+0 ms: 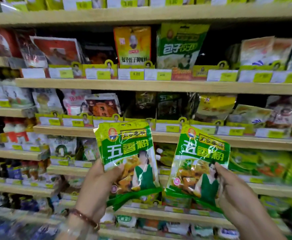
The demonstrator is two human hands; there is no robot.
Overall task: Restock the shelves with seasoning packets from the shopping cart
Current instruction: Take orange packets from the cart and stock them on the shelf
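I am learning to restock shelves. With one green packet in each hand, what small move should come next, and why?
Probably bring the two green plastic seasoning packets together into one hand: the left hand grips one packet, the right hand the other, so neither is free to open a shelf slot.

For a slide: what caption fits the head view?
Left hand and right hand each hold a green packet before stocked shelves.

Wooden shelves (159, 85) (tiered, dimly lit) with yellow price tags (136, 74).
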